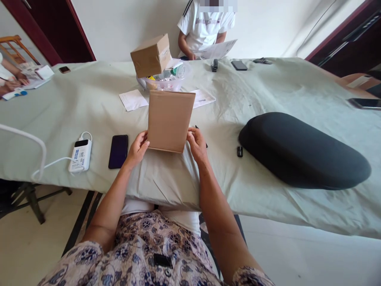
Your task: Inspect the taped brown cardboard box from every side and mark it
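In the head view, a flat-faced, smooth brown cardboard box (pixel 170 122) is held up at the near middle of a long table, its broad rectangular side turned toward the wearer; its depth cannot be told. Its lower left edge is gripped by the left hand (pixel 139 148) and its lower right edge by the right hand (pixel 197 143), so the hands are kept apart by the box's width, both clamped on it. Beyond the right fingers, a thin dark stick-like object (pixel 206 145) is partly hidden. The table is covered by a pale green, softly wrinkled cloth (pixel 226 178). Behind the box, a round, translucent plastic basin (pixel 171 84) is filled with a jumble in which clear plastic, a green piece and a yellow item can be made out; on top, a second, blockier carton (pixel 147 59) is perched at a tilt. White paper sheets are seen on either side below the basin. To the left, a glossy dark phone (pixel 118 151) and a white power bank (pixel 80 155) with a cable plugged in are laid. To the right, a small black object (pixel 239 151) is placed just beside a large, rounded, matte black cushion-like form (pixel 303 151). Across the table, a printed sheet (pixel 218 49) is held by a person in a white shirt.
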A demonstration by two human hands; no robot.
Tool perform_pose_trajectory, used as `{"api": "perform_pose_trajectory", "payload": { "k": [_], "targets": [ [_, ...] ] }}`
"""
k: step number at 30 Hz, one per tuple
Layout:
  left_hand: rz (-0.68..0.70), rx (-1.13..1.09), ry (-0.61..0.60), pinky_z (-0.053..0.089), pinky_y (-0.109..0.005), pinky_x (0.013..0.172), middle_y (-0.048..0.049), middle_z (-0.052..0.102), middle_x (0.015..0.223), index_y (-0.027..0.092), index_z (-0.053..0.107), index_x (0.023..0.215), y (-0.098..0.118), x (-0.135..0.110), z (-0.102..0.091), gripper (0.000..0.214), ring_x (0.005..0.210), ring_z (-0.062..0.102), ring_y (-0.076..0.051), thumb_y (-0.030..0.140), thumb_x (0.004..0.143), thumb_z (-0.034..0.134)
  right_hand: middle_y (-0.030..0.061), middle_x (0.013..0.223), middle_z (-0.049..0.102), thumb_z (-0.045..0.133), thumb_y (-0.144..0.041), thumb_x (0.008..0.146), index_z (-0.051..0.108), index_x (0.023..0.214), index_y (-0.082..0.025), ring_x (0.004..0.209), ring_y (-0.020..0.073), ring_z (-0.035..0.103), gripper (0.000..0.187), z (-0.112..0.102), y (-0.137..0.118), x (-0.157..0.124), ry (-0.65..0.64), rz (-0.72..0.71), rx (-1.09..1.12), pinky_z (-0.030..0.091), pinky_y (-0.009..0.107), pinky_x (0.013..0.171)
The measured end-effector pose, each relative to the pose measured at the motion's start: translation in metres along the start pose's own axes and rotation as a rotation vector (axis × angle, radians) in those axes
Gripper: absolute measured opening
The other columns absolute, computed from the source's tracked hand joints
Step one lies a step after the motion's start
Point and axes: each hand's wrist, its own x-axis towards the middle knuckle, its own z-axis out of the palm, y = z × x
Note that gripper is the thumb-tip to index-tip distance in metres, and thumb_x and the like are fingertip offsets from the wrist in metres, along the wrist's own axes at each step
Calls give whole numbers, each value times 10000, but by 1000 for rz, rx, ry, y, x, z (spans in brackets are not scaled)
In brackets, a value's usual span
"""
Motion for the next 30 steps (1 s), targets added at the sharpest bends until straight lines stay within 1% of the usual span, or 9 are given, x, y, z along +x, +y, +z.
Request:
{"api": "perform_pose_trajectory", "payload": {
  "k": [5, 9, 12, 15, 19, 22, 24, 27, 30],
  "targets": [
    [-86, 127, 90, 579, -444, 1070, -151, 708, 1329, 213, 540, 1265, -16, -17, 8, 419, 1219, 716, -233, 248, 847, 544, 36, 885, 629, 464, -841, 825, 604, 960, -228, 824, 179, 584, 642, 0, -5, -2, 0, -30, -83, 511, 334, 776],
    [-111, 181, 111, 604, -424, 1019, -116, 765, 1173, 215, 569, 1203, -15, -21, 9, 352, 1099, 759, -218, 235, 853, 540, 54, 909, 655, 457, -871, 808, 614, 979, -225, 861, 198, 614, 686, -2, -7, -4, -14, -71, -121, 519, 337, 765],
    [-51, 174, 123, 604, -402, 1003, -128, 754, 1192, 206, 583, 1190, -5, -16, 5, 332, 1129, 741, -228, 341, 887, 570, 64, 917, 658, 403, -889, 824, 618, 1014, -213, 879, 212, 618, 734, -4, -7, -4, 7, -121, -161, 532, 371, 826],
    [-6, 145, 203, 601, -391, 980, -145, 737, 1233, 214, 595, 1206, 9, -11, 2, 442, 1142, 726, -241, 563, 940, 543, 80, 923, 660, 334, -891, 845, 620, 1036, -203, 878, 227, 624, 769, -5, -5, -3, 99, -167, -152, 541, 398, 841],
    [56, 42, 273, 601, -378, 973, -156, 616, 1450, 266, 469, 1440, 34, -2, 2, 723, 1264, 668, -259, 774, 925, 449, 147, 1232, 641, 331, -822, 894, 479, 1437, -231, 1013, 254, 654, 816, -4, -3, -4, 161, -255, -55, 558, 432, 882],
    [143, 42, 273, 558, -411, 1071, -125, 509, 1572, 318, 409, 1519, 50, 6, 7, 763, 1408, 565, -288, 790, 921, 446, 169, 1530, 485, 301, -823, 899, 281, 1601, -303, 1210, 274, 621, 874, -2, -5, -7, 108, -297, -116, 553, 445, 952],
    [193, 59, 238, 494, -437, 1157, -102, 503, 1582, 327, 446, 1504, 57, 11, 13, 710, 1455, 518, -299, 758, 940, 457, 163, 1619, 397, 287, -834, 897, 240, 1624, -316, 1353, 299, 551, 894, -1, -7, -9, 67, -316, -181, 550, 454, 984],
    [231, 58, 184, 441, -438, 1203, -91, 564, 1523, 326, 473, 1482, 63, 12, 20, 618, 1452, 520, -289, 677, 974, 490, 164, 1630, 383, 300, -806, 920, 284, 1603, -304, 1487, 321, 441, 847, -1, -9, -11, 49, -366, -173, 545, 477, 1024],
    [253, 41, 177, 448, -425, 1195, -88, 581, 1497, 328, 459, 1481, 66, 7, 24, 570, 1416, 554, -273, 612, 991, 517, 174, 1579, 437, 286, -808, 922, 307, 1568, -303, 1450, 316, 492, 820, -2, -12, -12, 60, -383, -123, 534, 501, 1050]
  ]
}}
